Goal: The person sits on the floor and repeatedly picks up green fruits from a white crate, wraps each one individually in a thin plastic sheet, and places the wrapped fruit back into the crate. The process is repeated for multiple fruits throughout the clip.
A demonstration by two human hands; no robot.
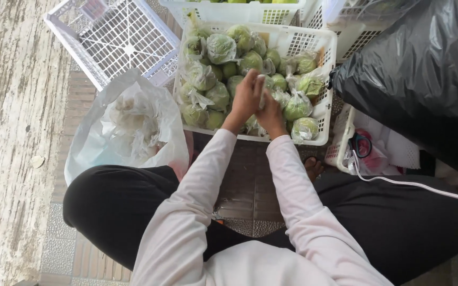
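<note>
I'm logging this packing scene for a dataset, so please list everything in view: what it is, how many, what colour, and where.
fruit basket: one, white, centre top.
bagged fruits: many, green, in clear bags, filling that basket.
empty crate: one, white, top left, tilted.
plastic bag: one, white, open, left of the knees.
black sack: one, right.
small basket: one, white, right, under the sack.
cable: one, white, over the right leg.
left hand, right hand: together over the fruit, holding something pale.

Clear plastic bags of green fruit (219, 95) fill the white crate (322, 114) under both hands, a white plastic bag (128, 127) lying left of the left hand (246, 99).
</note>
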